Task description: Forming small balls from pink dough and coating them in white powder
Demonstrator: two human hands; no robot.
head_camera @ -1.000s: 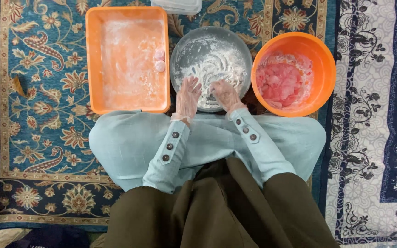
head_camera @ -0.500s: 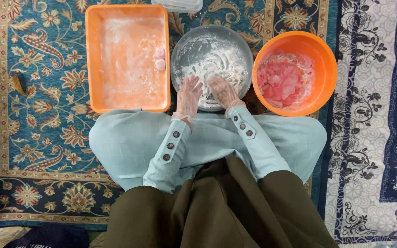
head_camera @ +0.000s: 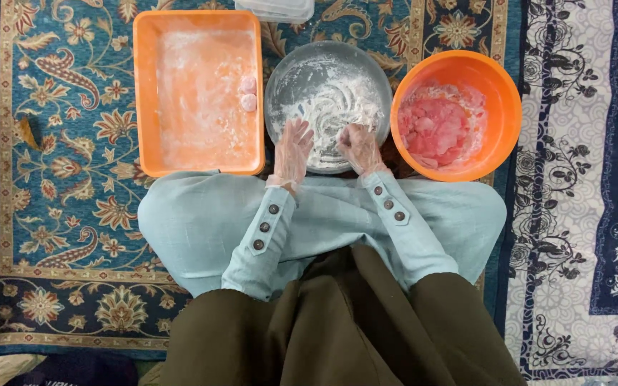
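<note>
left hand [head_camera: 292, 151] spread flat, holding nothing, in flour pan [head_camera: 289, 80] at 6 | right hand [head_camera: 359, 148] curled, contents can't tell, likely coating | pink pieces bowl [head_camera: 503, 93] at 3 | tray [head_camera: 144, 93] at 9 holds two balls [head_camera: 249, 94]

Two gloved hands, side by side, just above the middle of the frame

The left hand [head_camera: 292, 151] lies flat with palm down and fingers spread, pointing toward the top of the frame; the right hand [head_camera: 360, 148] sits just right of it, fingers loosely curled, tilted a little leftward. Both wear thin clear gloves dusted white. The forearms, in pale blue sleeves with dark buttons at the cuffs, run up from the lower middle of the frame and draw nearer together toward the wrists.
</note>
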